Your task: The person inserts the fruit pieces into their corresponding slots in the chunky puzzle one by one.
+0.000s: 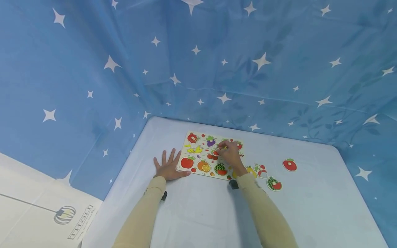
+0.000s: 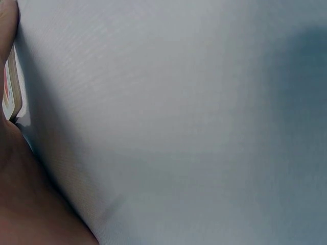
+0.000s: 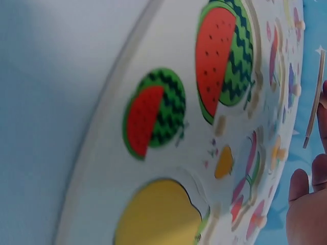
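A fruit puzzle board (image 1: 185,153) lies on the table at the far left. My left hand (image 1: 168,169) rests flat beside its near left corner, fingers spread, thumb along the near edge. Over the board's middle, my right hand (image 1: 230,154) pinches a red fruit puzzle piece (image 1: 215,152). The right wrist view shows that piece (image 3: 315,104) edge-on, raised above the board, so its picture is hidden there. Knobbed pieces such as the apple (image 1: 187,162), orange (image 1: 203,166) and grapes (image 1: 211,141) sit in the board. A printed watermelon (image 3: 217,61) shows in a recess without a knob.
Right of the board lie loose pieces: a red fruit (image 1: 289,165), a watermelon (image 1: 274,184), a red-and-white fruit piece (image 1: 261,171) and a yellow fruit (image 1: 251,171) partly behind my right sleeve. Blue star-printed cloth (image 1: 211,69) hangs behind the white table (image 1: 198,213).
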A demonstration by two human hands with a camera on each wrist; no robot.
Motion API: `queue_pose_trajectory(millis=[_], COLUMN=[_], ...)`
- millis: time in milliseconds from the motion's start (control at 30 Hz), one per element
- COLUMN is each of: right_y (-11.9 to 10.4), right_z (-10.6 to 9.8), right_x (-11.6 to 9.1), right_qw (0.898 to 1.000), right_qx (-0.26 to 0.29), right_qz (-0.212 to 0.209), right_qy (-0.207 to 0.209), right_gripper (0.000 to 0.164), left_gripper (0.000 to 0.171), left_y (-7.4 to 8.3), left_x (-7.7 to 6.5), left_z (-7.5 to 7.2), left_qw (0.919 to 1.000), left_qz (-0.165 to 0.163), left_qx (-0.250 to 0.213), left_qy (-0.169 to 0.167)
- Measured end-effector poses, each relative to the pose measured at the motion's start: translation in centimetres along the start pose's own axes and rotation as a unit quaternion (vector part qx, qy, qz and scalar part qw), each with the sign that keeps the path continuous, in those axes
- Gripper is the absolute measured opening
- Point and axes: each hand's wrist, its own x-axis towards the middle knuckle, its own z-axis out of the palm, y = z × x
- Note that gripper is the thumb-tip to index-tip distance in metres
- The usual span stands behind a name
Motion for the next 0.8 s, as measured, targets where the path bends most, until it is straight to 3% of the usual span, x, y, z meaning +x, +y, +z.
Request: queue_pose_trajectory(millis=[567, 800], right_y=[-0.1, 0.1], right_z=[2.5, 3.2], right_x=[0.4, 0.2], right_qw=[0.999, 0.998], right_qx=[-0.046, -0.060], right_qz=[-0.003, 0.007], right_qy=[0.003, 0.007], right_gripper=[0.009, 0.010], left_gripper=[0.121, 0.122], left_y=[-0.9, -1.7], left_x=[1.2, 1.7], left_z=[1.1, 1.7], left_qw=[0.9996, 0.9995], left_qz=[-0.005, 0.014], left_qx=[0.026, 0.013], left_qy=[0.009, 0.025])
